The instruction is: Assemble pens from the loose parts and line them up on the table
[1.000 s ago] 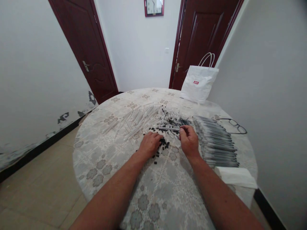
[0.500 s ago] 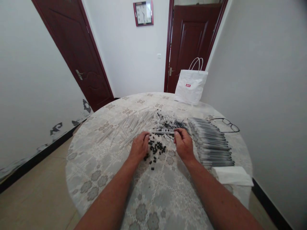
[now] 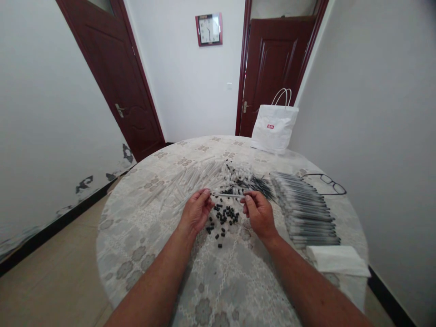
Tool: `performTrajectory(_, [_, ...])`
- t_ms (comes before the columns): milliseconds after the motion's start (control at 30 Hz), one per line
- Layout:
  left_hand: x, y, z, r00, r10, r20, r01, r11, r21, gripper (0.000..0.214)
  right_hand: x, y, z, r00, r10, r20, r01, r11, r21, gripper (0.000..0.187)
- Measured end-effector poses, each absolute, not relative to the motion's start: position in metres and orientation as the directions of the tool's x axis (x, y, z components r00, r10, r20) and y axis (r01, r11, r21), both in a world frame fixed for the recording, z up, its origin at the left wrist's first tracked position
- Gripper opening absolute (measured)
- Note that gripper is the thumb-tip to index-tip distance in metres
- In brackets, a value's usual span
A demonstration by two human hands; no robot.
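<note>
A thin pen (image 3: 227, 195) with a pale barrel lies level between my two hands, above the tabletop. My left hand (image 3: 196, 210) pinches at its left end, where the fingertips hide the tip. The right end is gripped between the thumb and fingers of my right hand (image 3: 259, 212). Just below the pen, small black plugs (image 3: 225, 214) are scattered on the cloth. Behind it are clear pen barrels (image 3: 190, 179), a heap of small white pieces (image 3: 240, 171) and dark thin refills (image 3: 260, 185).
A long row of pens (image 3: 304, 209) lies to the right, with eyeglasses (image 3: 327, 181) behind it and a folded white cloth or paper (image 3: 337, 259) in front. At the far edge of the round table (image 3: 136, 272) stands a white bag (image 3: 275, 129).
The view has tilted up slightly, so everything sits lower in the picture. My left hand has turned a little, its fingers less curled over. The pen stays between both hands.
</note>
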State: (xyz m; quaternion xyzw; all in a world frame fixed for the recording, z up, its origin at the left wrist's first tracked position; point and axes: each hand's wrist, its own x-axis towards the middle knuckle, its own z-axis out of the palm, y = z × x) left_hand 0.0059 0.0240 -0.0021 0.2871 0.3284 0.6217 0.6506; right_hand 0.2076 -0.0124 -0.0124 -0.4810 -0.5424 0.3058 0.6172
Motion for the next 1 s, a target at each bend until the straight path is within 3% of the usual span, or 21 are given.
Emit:
performTrajectory(333, [0.0096,0.0235,-0.0037,0.056,0.997,-0.056,-0.619,0.079,0.781,0.015,0.2084,-0.0132,-0.0108,0.244,0.895,0.373,0.195,0.331,-0.923,0.029])
performTrajectory(733, [0.0104,0.0208,-0.004,0.076,0.995,-0.068,-0.499,0.097,0.861,0.029,0.208,-0.0134,-0.013,0.205,0.89,0.407,0.29,0.342,-0.894,0.028])
performTrajectory(833, [0.0082,0.0225,-0.0043,0.048,0.997,-0.062,-0.503,0.077,0.861,0.03,0.2096,-0.0142,-0.0135,0.082,0.872,0.483,0.434,0.405,-0.805,0.023])
performTrajectory(1000, [0.0047,0.0265,-0.0028,-0.041,0.998,-0.053,-0.553,0.021,0.833,0.03,0.2039,-0.0167,-0.0167,-0.229,0.758,0.61,0.597,0.605,-0.527,0.022])
